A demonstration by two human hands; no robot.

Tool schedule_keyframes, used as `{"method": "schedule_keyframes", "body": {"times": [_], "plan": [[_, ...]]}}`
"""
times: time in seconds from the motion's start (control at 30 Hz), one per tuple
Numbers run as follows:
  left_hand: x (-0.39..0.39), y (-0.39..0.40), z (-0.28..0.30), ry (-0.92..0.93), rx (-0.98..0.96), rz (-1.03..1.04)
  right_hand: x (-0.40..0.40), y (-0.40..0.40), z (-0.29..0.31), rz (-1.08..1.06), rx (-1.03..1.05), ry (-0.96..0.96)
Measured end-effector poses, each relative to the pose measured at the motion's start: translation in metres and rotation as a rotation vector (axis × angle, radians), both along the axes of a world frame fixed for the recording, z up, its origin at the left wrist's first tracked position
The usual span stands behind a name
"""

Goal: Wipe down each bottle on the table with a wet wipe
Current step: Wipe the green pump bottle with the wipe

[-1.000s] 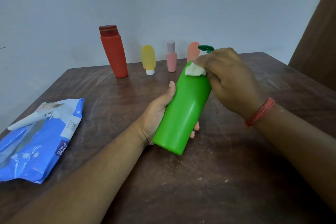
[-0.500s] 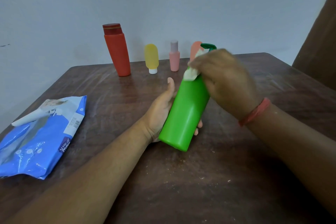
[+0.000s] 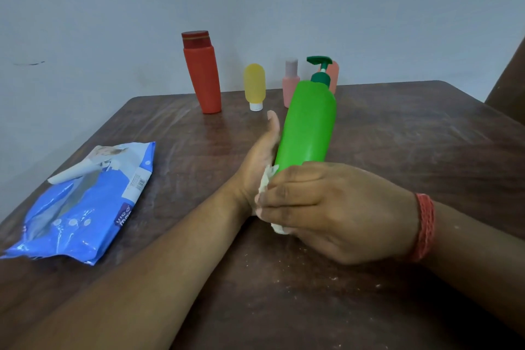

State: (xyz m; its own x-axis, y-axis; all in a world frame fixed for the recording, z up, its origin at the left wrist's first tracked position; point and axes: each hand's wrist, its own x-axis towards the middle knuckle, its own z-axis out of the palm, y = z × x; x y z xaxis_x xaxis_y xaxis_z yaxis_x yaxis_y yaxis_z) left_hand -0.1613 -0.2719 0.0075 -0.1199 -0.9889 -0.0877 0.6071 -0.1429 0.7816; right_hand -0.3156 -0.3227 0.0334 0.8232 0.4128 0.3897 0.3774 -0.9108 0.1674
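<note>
Gripping one wipe (image 3: 267,179), right hand (image 3: 338,213); left hand (image 3: 260,162) cupping one of five bottles (image 3: 308,125).

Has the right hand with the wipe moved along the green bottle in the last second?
Yes. The right hand slid the wipe from the pump end down to the green bottle base.

Wipes pack (image 3: 85,202) bears partial, unclear lettering; nothing legible
</note>
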Motion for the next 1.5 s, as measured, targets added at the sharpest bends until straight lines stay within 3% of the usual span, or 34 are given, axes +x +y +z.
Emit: {"method": "schedule_keyframes", "body": {"times": [0.13, 0.27, 0.4, 0.53, 0.77, 0.93, 1.07, 1.2, 1.27, 1.4, 1.5], "plan": [[-0.001, 0.0, -0.001, -0.009, -0.029, 0.096, -0.005, -0.019, 0.004, -0.112, 0.06, -0.151], [0.004, 0.002, 0.001, -0.008, -0.065, 0.238, -0.006, -0.019, -0.006, -0.005, 0.029, -0.145], [0.012, 0.003, 0.0, 0.051, -0.141, 0.314, -0.007, -0.029, -0.002, -0.074, 0.103, -0.247], [0.012, 0.004, 0.001, 0.073, -0.133, 0.273, -0.01, -0.033, -0.004, -0.042, 0.065, -0.255], [0.006, 0.007, 0.004, 0.002, -0.089, 0.049, -0.006, -0.063, 0.004, -0.452, 0.357, -0.581], [0.004, 0.005, 0.001, -0.057, -0.083, -0.038, -0.008, -0.056, -0.005, -0.256, 0.129, -0.443], [0.001, 0.001, -0.001, -0.123, -0.077, -0.089, 0.001, -0.081, 0.013, -0.514, 0.219, -0.564], [0.0, 0.001, -0.002, -0.135, -0.053, -0.079, 0.002, -0.054, 0.003, -0.328, 0.05, -0.467], [-0.001, 0.0, -0.002, -0.15, -0.062, -0.07, 0.0, -0.062, 0.01, -0.343, -0.02, -0.466], [-0.001, 0.001, -0.001, -0.161, -0.096, -0.034, -0.003, -0.085, 0.015, -0.593, 0.28, -0.575], [0.0, 0.003, -0.001, -0.118, -0.103, 0.039, -0.003, -0.064, -0.002, -0.588, 0.528, -0.585]]}}
